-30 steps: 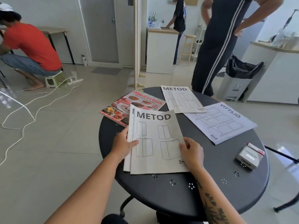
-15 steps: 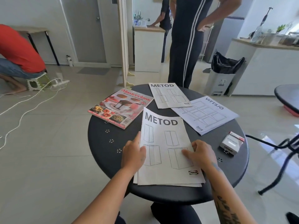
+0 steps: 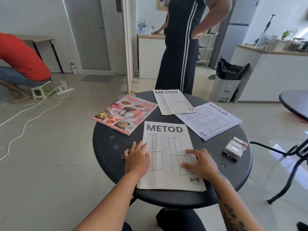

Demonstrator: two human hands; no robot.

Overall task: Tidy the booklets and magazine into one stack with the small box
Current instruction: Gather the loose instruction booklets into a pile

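On the round dark table [image 3: 106, 147], a large METOD booklet [image 3: 168, 147] lies at the near edge, with more sheets under it. My left hand [image 3: 137, 158] rests flat on its left edge, and my right hand [image 3: 200, 162] lies flat on its lower right part. A red cooking magazine [image 3: 125, 114] lies at the far left. A smaller METOD booklet [image 3: 173, 101] sits at the far side, its corner over a VITTSJÖ booklet [image 3: 210, 120] at the right. The small white and red box [image 3: 235, 148] stands near the right edge.
A person in a dark striped dress [image 3: 181, 47] stands right behind the table. Another person in red [image 3: 21, 64] crouches at the far left by white cables [image 3: 25, 114]. A bin with a black bag [image 3: 228, 80] and a second dark table [image 3: 295, 102] are to the right.
The near METOD pile has been slid toward me and squared up at the table's near edge, off the magazine. Both hands moved with it and now lie flatter on the cover.
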